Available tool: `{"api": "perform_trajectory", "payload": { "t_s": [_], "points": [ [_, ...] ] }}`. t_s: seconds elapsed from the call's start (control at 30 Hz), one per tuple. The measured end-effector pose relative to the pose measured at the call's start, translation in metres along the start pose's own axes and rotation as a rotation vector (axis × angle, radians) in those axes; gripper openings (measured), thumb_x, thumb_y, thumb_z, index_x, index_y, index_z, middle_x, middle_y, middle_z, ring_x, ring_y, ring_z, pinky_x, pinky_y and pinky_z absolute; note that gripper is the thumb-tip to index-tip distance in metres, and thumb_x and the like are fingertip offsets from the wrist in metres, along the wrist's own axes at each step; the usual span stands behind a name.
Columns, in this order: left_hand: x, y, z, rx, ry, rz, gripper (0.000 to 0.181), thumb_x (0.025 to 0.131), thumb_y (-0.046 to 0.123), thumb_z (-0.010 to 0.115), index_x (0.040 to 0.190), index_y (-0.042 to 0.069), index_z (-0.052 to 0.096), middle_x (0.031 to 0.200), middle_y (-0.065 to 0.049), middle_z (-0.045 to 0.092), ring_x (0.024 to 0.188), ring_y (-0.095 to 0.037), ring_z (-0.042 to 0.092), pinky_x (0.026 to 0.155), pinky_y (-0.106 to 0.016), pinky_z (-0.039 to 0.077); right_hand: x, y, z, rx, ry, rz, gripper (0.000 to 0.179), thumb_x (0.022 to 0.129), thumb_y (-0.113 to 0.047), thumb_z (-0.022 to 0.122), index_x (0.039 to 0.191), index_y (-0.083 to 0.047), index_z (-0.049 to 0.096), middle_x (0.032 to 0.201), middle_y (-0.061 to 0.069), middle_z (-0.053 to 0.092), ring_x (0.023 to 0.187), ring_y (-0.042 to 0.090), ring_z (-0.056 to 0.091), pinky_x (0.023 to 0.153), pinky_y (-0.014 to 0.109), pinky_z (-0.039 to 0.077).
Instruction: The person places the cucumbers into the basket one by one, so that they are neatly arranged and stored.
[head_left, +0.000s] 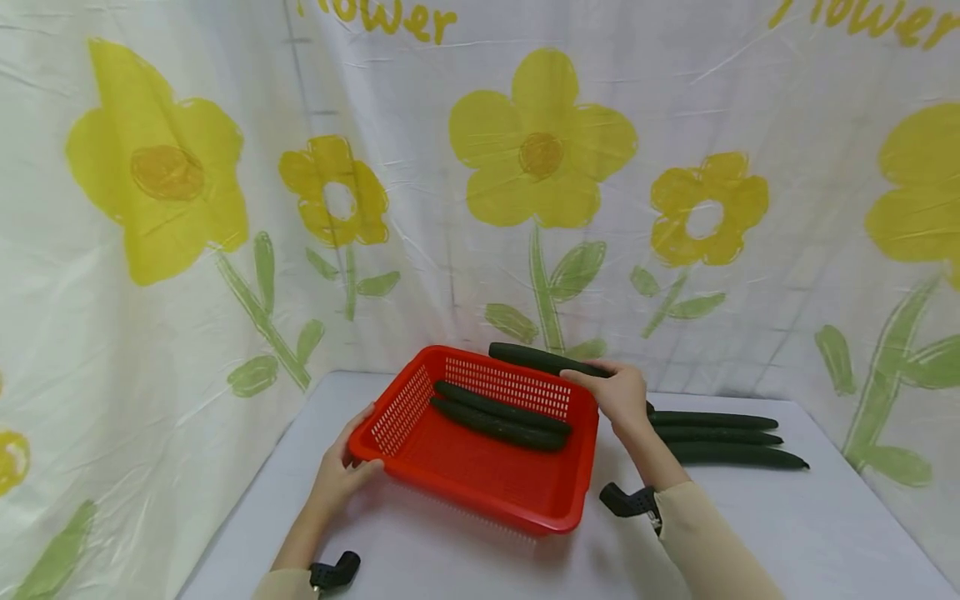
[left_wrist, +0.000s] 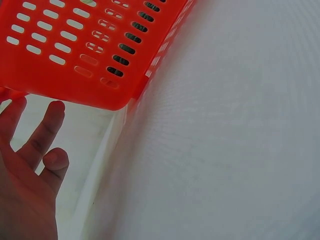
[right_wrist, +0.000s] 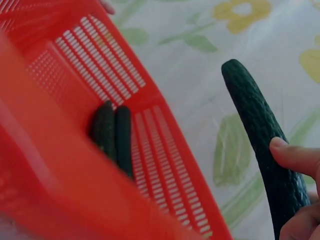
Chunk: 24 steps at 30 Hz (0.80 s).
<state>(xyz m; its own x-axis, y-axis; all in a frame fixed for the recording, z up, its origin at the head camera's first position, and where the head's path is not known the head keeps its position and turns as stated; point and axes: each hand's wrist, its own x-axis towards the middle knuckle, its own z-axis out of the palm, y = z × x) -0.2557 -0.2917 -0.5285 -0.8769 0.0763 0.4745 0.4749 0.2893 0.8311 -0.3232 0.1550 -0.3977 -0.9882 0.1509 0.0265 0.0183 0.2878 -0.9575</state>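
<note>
My right fingers (right_wrist: 297, 159) grip a cucumber (head_left: 525, 357) beside the red basket (head_left: 465, 467) my left fingers (left_wrist: 44, 132) hold: mid-transfer, I'd say, next wanting clearance over that rim!

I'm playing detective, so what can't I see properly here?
Head view: one end of the held cucumber, behind the right-hand grip.
Head view: left ends of the table cucumbers, behind the right forearm.
Head view: yellow writing, cut off by the top edge.
Right wrist view: near ends of the basket cucumbers, behind a blurred wall of the red basket.
</note>
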Motion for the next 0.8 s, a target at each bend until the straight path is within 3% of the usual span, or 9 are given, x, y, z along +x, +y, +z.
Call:
{"api": "perform_trajectory", "payload": {
  "t_s": [0.17,0.33,0.57,0.8],
  "points": [
    [0.000,0.000,-0.002,0.008,-0.003,-0.006,0.086,0.089,0.009,0.080,0.165,0.016,0.040,0.167,-0.019,0.041,0.130,-0.001,0.056,0.100,-0.014,0.048,0.006,-0.016,0.020,0.009,-0.011,-0.023,0.061,0.081,-0.043,0.093,0.129,-0.010,0.077,0.151,0.015,0.058,0.141,0.036,0.048,0.108,0.054,0.049],
    [0.001,0.001,-0.002,0.014,0.002,-0.025,0.086,0.089,0.010,0.080,0.165,0.018,0.040,0.167,-0.017,0.041,0.128,0.000,0.057,0.099,-0.015,0.049,0.007,-0.029,0.042,0.043,-0.019,-0.060,0.057,0.081,-0.041,0.094,0.126,-0.010,0.078,0.149,0.014,0.059,0.134,0.034,0.052,0.095,0.047,0.050],
    [0.002,0.002,-0.002,0.016,-0.001,-0.038,0.086,0.089,0.012,0.081,0.165,0.019,0.040,0.168,-0.015,0.041,0.128,-0.003,0.058,0.098,-0.016,0.050,0.003,-0.034,0.079,0.075,-0.022,-0.097,0.051,0.079,-0.036,0.096,0.121,-0.012,0.081,0.143,0.012,0.065,0.135,0.032,0.055,0.105,0.051,0.051],
    [0.001,0.001,-0.001,0.017,-0.002,-0.045,0.085,0.090,0.013,0.081,0.165,0.020,0.041,0.168,-0.012,0.042,0.129,-0.005,0.059,0.098,-0.016,0.050,-0.001,-0.033,0.109,0.068,-0.006,-0.109,0.038,0.077,-0.031,0.097,0.106,-0.011,0.085,0.114,0.008,0.077,0.112,0.028,0.063,0.092,0.047,0.056]
  ]
}}
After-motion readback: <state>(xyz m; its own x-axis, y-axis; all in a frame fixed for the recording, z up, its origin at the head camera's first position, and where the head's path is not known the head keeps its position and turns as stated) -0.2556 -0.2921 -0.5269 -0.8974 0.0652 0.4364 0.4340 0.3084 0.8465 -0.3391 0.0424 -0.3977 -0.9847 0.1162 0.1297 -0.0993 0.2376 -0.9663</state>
